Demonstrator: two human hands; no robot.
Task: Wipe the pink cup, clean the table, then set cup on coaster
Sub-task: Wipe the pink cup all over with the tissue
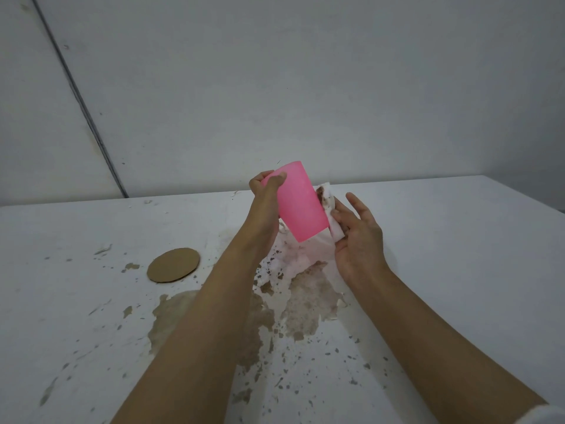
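White table (443, 240) against a pale grey wall, its top blotched with brown stains and dark specks, heaviest under the forearms. Left hand (265, 191) wraps the pink cup (301, 203) near its narrow base, holding it tilted in the air above the mess, while the right hand (357, 237) presses a white tissue (331, 215), soiled brown at its upper end, against the cup's right side with fingers loosely spread. Round cardboard coaster (173, 265) lies flat on the table, well apart to the left.
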